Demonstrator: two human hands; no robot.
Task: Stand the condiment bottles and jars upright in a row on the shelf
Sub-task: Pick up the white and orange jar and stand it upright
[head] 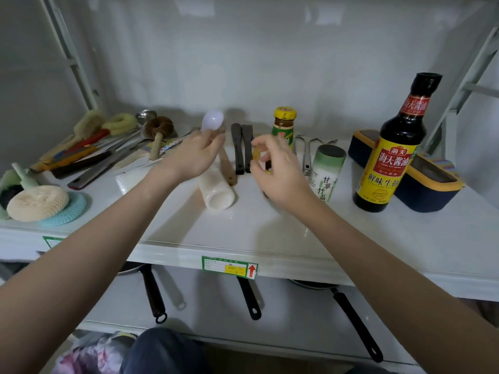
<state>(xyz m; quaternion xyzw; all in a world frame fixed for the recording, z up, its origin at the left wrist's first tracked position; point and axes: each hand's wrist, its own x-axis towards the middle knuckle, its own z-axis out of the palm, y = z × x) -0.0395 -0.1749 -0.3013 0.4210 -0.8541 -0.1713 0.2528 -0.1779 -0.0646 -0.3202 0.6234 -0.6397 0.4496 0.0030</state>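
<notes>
A white plastic bottle (pixel 216 191) lies on its side on the white shelf (pixel 243 238), just under my left hand (pixel 195 156). That hand holds a white plastic spoon (pixel 213 120) by its handle, bowl up. My right hand (pixel 278 171) curls over a small dark bottle with a yellow end (pixel 256 155) that lies on the shelf; whether it grips the bottle is hidden. Three containers stand upright: a yellow-lidded jar (pixel 284 125) at the back, a green-and-white salt canister (pixel 328 171) right of my right hand, and a tall soy sauce bottle (pixel 391 157) further right.
Two dark spatulas (pixel 241 149) and a wooden handle (pixel 228 171) lie between my hands. Brushes, knives and ladles (pixel 108 147) crowd the left, with scrub pads (pixel 40 202) at the front left. A navy and yellow box (pixel 432 184) sits behind the soy sauce. Pans hang below.
</notes>
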